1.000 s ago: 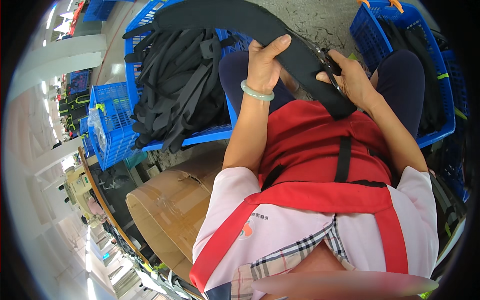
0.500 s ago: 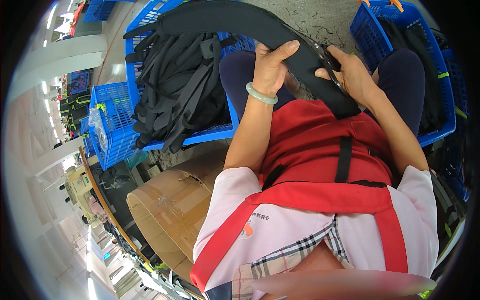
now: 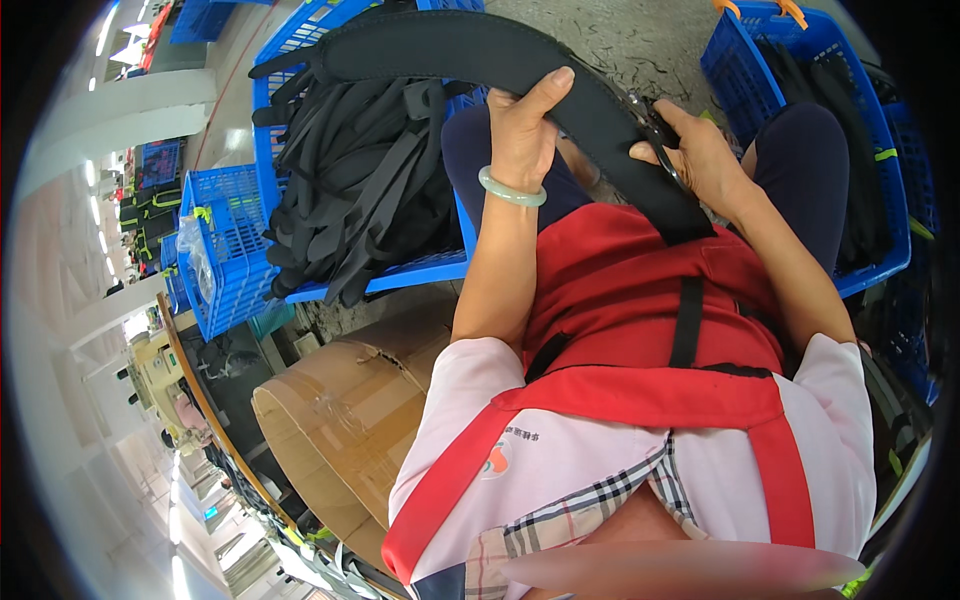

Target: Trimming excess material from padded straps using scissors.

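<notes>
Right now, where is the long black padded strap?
In the head view the black padded strap arcs across the top, above the lap: left hand grips its middle, right hand its right part, beside the left blue crate.

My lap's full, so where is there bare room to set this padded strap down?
Bare floor shows between the left crate and right crate. The cardboard box top is flat. Both crates are crowded with black straps.

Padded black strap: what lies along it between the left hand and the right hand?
In the head view, only a bare stretch of the padded black strap runs between the left hand and the right hand, which holds small scissors.
</notes>
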Demonstrator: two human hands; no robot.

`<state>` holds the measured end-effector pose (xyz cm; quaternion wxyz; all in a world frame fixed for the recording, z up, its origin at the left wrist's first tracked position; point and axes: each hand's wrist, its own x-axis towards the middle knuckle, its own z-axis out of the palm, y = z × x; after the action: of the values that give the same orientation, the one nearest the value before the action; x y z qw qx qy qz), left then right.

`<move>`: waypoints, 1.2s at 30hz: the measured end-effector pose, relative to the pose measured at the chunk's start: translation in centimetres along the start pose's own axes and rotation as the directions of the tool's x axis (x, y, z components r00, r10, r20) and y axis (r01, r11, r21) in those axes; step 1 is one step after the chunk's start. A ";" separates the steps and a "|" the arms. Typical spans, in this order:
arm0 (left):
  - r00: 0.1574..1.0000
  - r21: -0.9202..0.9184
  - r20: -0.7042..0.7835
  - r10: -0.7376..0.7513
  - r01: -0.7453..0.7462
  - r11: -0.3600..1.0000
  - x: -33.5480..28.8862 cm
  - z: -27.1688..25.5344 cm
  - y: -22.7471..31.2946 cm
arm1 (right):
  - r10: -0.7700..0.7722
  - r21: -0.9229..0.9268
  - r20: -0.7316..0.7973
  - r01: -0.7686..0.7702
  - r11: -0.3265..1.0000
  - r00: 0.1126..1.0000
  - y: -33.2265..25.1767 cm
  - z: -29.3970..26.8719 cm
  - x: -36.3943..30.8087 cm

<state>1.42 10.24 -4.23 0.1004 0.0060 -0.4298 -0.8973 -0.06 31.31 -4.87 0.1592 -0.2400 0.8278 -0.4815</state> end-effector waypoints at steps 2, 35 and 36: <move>1.000 -0.004 0.001 -0.021 0.021 1.000 -0.1 -0.5 -0.1 | -0.010 -0.045 0.005 0.011 0.999 1.000 -0.1 0.0 0.0; 0.997 -0.050 0.031 -0.069 0.070 0.996 -0.5 0.1 -0.8 | 0.012 0.205 0.100 -0.033 0.978 0.995 0.1 -0.3 0.2; 0.997 -0.052 0.039 -0.071 0.073 0.996 -0.5 0.1 -0.8 | 0.011 0.202 0.101 -0.031 0.979 0.995 0.1 -0.6 0.2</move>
<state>1.75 10.94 -4.81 0.0603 0.0020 -0.4071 -0.9114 -0.56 31.62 -4.66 0.2290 -0.2374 0.7678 -0.5493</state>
